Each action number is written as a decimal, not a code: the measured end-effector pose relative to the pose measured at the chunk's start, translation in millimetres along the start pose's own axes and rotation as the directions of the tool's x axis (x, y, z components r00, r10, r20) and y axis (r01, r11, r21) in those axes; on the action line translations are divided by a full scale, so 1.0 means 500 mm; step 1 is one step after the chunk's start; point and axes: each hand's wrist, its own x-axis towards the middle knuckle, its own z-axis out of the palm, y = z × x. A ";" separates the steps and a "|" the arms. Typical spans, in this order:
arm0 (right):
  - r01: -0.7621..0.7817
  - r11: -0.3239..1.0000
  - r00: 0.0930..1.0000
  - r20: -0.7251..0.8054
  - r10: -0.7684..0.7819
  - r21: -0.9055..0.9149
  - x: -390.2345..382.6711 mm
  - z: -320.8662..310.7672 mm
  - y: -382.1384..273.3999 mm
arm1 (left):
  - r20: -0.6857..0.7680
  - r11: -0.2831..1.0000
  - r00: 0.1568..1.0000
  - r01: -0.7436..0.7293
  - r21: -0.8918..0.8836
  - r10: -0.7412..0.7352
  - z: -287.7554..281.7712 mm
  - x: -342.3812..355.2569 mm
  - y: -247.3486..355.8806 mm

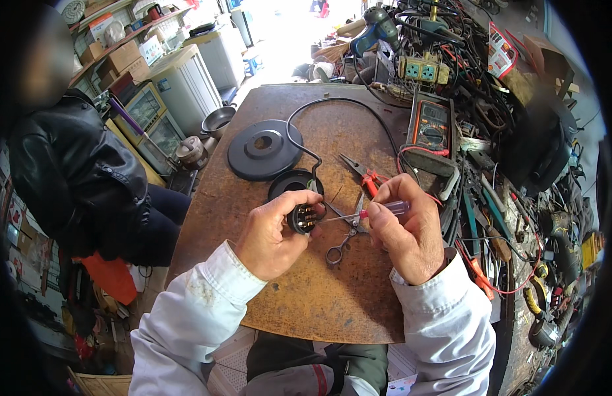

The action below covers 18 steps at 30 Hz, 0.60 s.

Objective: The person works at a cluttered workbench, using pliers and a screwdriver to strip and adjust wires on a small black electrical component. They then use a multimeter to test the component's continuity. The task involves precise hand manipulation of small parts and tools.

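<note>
You appear to be working at the terminals of one round black connector with brass-coloured contacts [294, 222], pinched in your curled left hand [272, 231] above the worn brown wooden tabletop [306, 300]. Your right hand [411, 234] closes round one clear purple-handled screwdriver [398, 208], shaft toward nine o'clock; whether its tip is seated, I cannot tell. Next probably calls for a steady tip. From the connector lie one large black disc [243, 157] at eleven, one smaller black dish [290, 182] at twelve, one red-handled pliers [367, 178] at two, one steel scissors [351, 233] near four.
</note>
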 end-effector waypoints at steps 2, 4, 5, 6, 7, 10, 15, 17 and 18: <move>-0.049 0.996 0.998 0.032 0.051 -0.070 -0.001 -0.008 -0.011 | 0.000 1.000 1.000 0.011 0.011 -0.011 -0.002 -0.001 -0.002; -0.036 0.975 0.998 0.039 0.045 -0.219 0.005 -0.015 -0.012 | 0.010 0.999 0.999 0.033 0.035 -0.034 -0.007 0.000 -0.002; -0.029 0.956 0.998 0.042 0.043 -0.291 0.007 -0.017 -0.012 | 0.003 0.999 0.999 0.035 0.037 -0.036 -0.007 0.001 -0.001; -0.022 0.956 0.998 0.043 0.036 -0.293 0.007 -0.017 -0.011 | -0.004 0.999 0.999 0.038 0.040 -0.038 -0.007 0.001 0.001; -0.015 0.955 0.999 0.045 0.030 -0.295 0.007 -0.017 -0.010 | -0.011 0.998 0.999 0.040 0.042 -0.039 -0.006 0.001 0.002; 0.120 0.962 0.989 -0.050 -0.136 -0.245 0.007 0.005 0.000 | -0.032 0.999 0.999 -0.020 0.039 0.021 -0.003 0.002 -0.010; 0.002 0.955 0.998 0.060 0.016 -0.296 0.001 -0.014 -0.011 | -0.014 0.997 1.000 -0.023 0.074 0.024 -0.007 0.000 -0.011; -0.109 0.904 0.987 0.063 0.147 -0.413 0.005 -0.019 -0.009 | -0.022 0.998 1.000 -0.014 0.069 0.015 -0.008 0.000 -0.007; -0.062 0.937 0.995 0.058 0.087 -0.344 0.003 -0.016 -0.009 | -0.034 0.998 0.999 -0.010 0.059 0.012 -0.008 0.000 -0.006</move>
